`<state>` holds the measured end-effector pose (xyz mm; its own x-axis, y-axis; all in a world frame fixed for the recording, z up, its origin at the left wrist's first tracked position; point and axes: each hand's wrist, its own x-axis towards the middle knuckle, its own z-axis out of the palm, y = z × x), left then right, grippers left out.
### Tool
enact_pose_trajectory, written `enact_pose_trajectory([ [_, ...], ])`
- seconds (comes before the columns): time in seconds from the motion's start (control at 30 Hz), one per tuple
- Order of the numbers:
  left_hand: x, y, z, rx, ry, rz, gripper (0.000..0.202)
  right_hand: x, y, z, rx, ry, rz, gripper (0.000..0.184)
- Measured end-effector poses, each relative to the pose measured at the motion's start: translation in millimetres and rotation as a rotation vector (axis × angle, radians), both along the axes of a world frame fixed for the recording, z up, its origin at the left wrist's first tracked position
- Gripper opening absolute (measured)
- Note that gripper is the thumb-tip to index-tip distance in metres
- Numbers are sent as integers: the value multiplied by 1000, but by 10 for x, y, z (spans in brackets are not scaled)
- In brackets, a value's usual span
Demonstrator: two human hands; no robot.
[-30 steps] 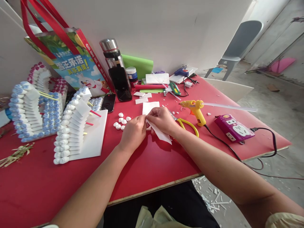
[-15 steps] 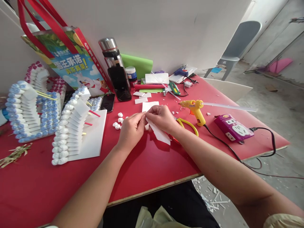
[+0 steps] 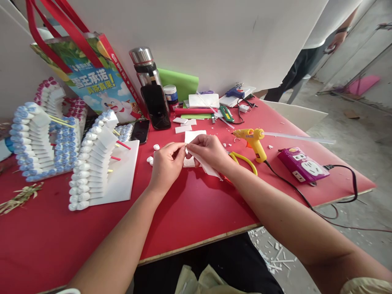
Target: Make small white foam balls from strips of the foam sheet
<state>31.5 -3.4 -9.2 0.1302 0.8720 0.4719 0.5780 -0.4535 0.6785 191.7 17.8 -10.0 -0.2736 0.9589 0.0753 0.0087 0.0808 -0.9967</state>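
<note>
Both my hands meet over the middle of the red table (image 3: 190,212). My left hand (image 3: 165,165) pinches the near end of a white paper strip (image 3: 211,170). My right hand (image 3: 208,151) is closed on the same strip, which hangs down to the right below it. A white foam sheet (image 3: 192,135) lies just behind my fingers. A few small white rolled pieces (image 3: 150,160) lie left of my left hand, partly hidden by it.
A yellow glue gun (image 3: 253,141), yellow scissors (image 3: 245,160) and a purple power strip (image 3: 303,164) lie to the right. White tiered models (image 3: 98,163) stand at left. A steel flask (image 3: 145,67), phones and a bag (image 3: 92,77) line the back. A person stands at far right (image 3: 309,49).
My hands have drawn slightly back and up with the strip, the left one covering more of the white pieces. A person has stepped into view at the far right.
</note>
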Motion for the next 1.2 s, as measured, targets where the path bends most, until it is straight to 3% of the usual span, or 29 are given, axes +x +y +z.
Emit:
enact_pose_trajectory([
  [0.07, 6, 4, -9, 48, 45, 21, 19, -10, 8, -16, -23, 16, -37, 12],
  [0.33, 3, 32, -103, 300, 302, 44, 18, -27, -29, -38, 121, -130, -117, 13],
  [0.43, 2, 31, -108, 348, 363, 22, 19, -16, -22, -34, 53, -45, -99, 14],
  [0.57, 19, 8, -66, 334, 292, -26, 22, 8, -4, -7, -81, 114, -39, 13],
  [0.7, 42, -36, 11, 190, 98, -60, 22, 17, -21, 44, -89, 140, -43, 14],
  [0.83, 30, -20, 21, -98, -249, -88, 21, 24, -46, 78, -78, 128, -30, 12],
  [0.93, -13, 50, -19, -327, -520, -147, 22, 43, -51, 83, 19, 34, -30, 12],
  [1.03, -54, 101, -37, -512, -665, -206, 21, 67, -49, 88, 81, -24, -10, 12],
  [1.1, -60, 99, -20, -546, -685, -218, 20, 79, -47, 94, 84, -17, 10, 12],
  [1.2, -37, 57, 27, -458, -641, -202, 17, 86, -38, 89, 46, -3, 36, 14],
])
